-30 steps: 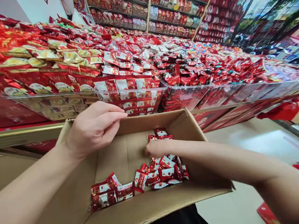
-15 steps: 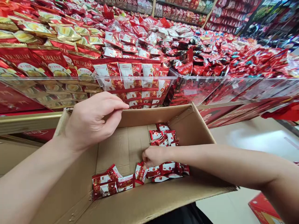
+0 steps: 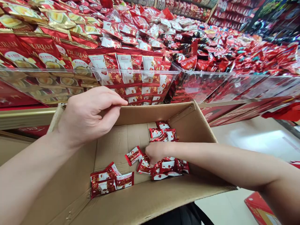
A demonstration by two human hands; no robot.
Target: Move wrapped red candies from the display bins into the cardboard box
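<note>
A cardboard box (image 3: 206,123) stands open before me, with small red-and-white snack packets (image 3: 125,180) lying on its bottom. My left hand (image 3: 91,114) is closed at the far rim near the left corner, index finger along the rim and thumb inside; its other fingers are hidden. Inside the box my right hand (image 3: 156,152) is curled down among the packets on the right, fingertips partly hidden. A snack packet (image 3: 144,166) touches its fingers, and another packet (image 3: 134,155) lies just left of it. More packets (image 3: 170,134) lie behind the hand.
Clear plastic bins line the shelf beyond the box. They hold red durian packets (image 3: 41,48), red-and-white packets (image 3: 130,64) and red-and-black packets (image 3: 206,64). A red carton (image 3: 259,204) stands on the floor (image 3: 236,134) at lower right.
My right hand has shifted slightly right and up, still among the packets. A packet now lies on the bottom farther from me, left of this hand. My left hand keeps its place at the rim.
</note>
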